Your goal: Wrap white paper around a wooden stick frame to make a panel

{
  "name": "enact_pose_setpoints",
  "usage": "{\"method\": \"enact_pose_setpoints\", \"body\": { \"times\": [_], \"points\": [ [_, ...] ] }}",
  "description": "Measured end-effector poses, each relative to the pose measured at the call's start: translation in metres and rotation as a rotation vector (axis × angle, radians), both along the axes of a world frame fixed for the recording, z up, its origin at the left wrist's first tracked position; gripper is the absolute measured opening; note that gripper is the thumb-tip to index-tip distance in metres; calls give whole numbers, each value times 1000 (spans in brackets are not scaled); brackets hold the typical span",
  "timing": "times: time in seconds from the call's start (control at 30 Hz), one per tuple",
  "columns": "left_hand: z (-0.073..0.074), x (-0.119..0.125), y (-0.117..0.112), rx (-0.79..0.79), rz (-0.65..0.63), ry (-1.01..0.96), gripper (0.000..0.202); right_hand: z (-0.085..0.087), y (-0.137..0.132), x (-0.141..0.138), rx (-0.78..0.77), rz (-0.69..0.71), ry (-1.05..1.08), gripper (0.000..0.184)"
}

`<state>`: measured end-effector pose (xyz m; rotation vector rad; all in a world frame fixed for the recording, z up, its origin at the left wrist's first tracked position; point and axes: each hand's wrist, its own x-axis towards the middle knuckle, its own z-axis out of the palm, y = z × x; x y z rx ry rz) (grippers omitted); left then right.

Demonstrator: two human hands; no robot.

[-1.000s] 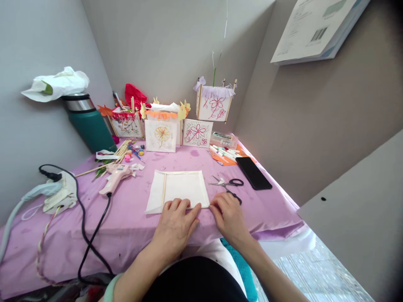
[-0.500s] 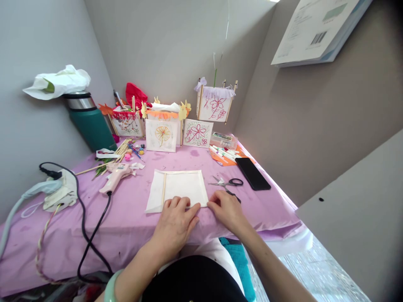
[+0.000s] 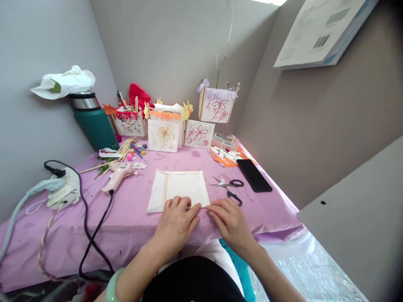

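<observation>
Near the front edge of the bench (image 3: 273, 218), draped in lilac cloth, lies a flat white paper panel edged with thin pale wooden sticks (image 3: 185, 187), its paper reaching past the left stick. The bare left hand (image 3: 176, 220) rests over its near edge, fingers bent; whether that grip pinches the edge or only presses it, I cannot tell. At the near right corner, the bare right hand (image 3: 230, 223) has a narrow grip, fingertips close together; what sits between them is too small to tell. Black-handled metal scissors (image 3: 236, 183) lie just beyond this hand, near a black rectangular phone (image 3: 254, 175). Left of the panel rests a pale pink glue gun (image 3: 117, 178).
</observation>
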<state>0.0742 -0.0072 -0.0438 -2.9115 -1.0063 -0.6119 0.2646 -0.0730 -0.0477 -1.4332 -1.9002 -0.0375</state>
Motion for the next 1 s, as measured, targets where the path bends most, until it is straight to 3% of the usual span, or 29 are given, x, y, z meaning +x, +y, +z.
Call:
{"method": "enact_pose_setpoints", "body": {
  "times": [0.17,0.5,0.63,0.77,1.0],
  "points": [
    [1,0,1,-6,1,7,30,-9,3,-15,41,-83,-197,26],
    [5,-1,4,-78,-14,-39,33,-12,16,-20,63,-144,-200,20],
    [4,-20,6,-135,-92,-300,38,-14,15,-14,68,-102,-134,22],
    [4,-44,1,-86,7,-539,32,-9,10,-11,138,-97,-59,24],
    [-14,-37,-13,104,19,-330,28,-5,11,-31,69,55,-130,27]
  ]
}}
